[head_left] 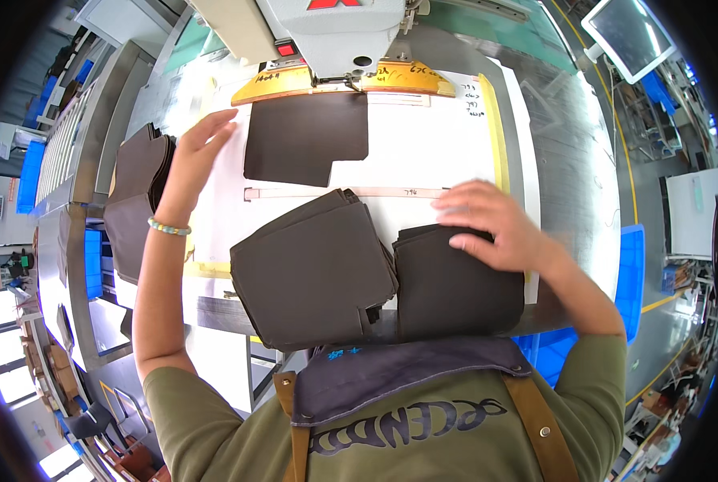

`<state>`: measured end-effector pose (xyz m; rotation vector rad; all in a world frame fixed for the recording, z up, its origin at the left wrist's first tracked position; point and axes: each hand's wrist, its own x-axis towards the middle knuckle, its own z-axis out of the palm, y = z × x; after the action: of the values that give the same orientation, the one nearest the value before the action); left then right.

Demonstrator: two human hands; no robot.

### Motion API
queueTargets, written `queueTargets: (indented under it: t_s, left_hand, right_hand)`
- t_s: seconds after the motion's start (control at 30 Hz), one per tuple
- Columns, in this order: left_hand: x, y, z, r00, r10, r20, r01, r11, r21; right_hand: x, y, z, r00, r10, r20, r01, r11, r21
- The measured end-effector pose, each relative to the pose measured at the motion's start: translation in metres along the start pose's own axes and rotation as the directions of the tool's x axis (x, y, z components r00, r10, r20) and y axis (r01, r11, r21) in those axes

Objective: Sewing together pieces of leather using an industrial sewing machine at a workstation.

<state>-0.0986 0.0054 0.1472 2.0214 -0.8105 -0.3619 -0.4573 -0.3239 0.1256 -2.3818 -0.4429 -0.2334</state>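
Observation:
My left hand (205, 149), with a beaded bracelet at the wrist, has its fingers apart at the left edge of a dark flat piece (303, 136) with a notched corner. That piece lies on a white board (423, 136) under the sewing machine head (335, 36), against a yellow bar (407, 80). My right hand (487, 225) has spread fingers over the top of a dark stack (459, 293); whether it touches is unclear. Another dark stack (311, 273), fanned at its edges, sits left of that one along the near edge.
Further dark pieces (134, 225) lie at the left beside metal side equipment (78, 177). Blue bins (628, 281) stand beyond the right edge of the metal table (576, 177). A screen (628, 36) is mounted at the upper right.

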Motion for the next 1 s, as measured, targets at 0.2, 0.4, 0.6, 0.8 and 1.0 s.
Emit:
queueTargets:
  t_s: [0.2, 0.4, 0.6, 0.8, 1.0]
  left_hand:
    - [-0.004, -0.008, -0.007, 0.974, -0.218, 0.065, 0.221, 0.837, -0.501]
    - [0.002, 0.021, 0.035, 0.965, -0.181, 0.191, 0.251, 0.854, -0.456]
    - [0.015, 0.045, 0.077, 0.942, -0.204, 0.267, 0.303, 0.857, -0.417]
    - [0.041, 0.054, 0.111, 0.944, -0.139, 0.301, 0.236, 0.919, -0.315]
    - [0.049, 0.042, 0.150, 0.990, 0.127, 0.059, -0.130, 0.991, 0.034]
  right_hand:
    - [0.009, -0.020, 0.025, 0.994, 0.021, -0.105, -0.027, 0.998, -0.062]
    - [0.014, -0.027, 0.034, 0.986, 0.023, -0.166, -0.043, 0.992, -0.118]
    - [0.011, -0.027, 0.036, 0.980, 0.034, -0.194, -0.052, 0.994, -0.092]
    - [0.024, -0.022, 0.044, 0.976, 0.066, -0.207, -0.088, 0.991, -0.100]
    - [0.016, -0.022, 0.037, 0.982, 0.028, -0.189, -0.043, 0.996, -0.076]
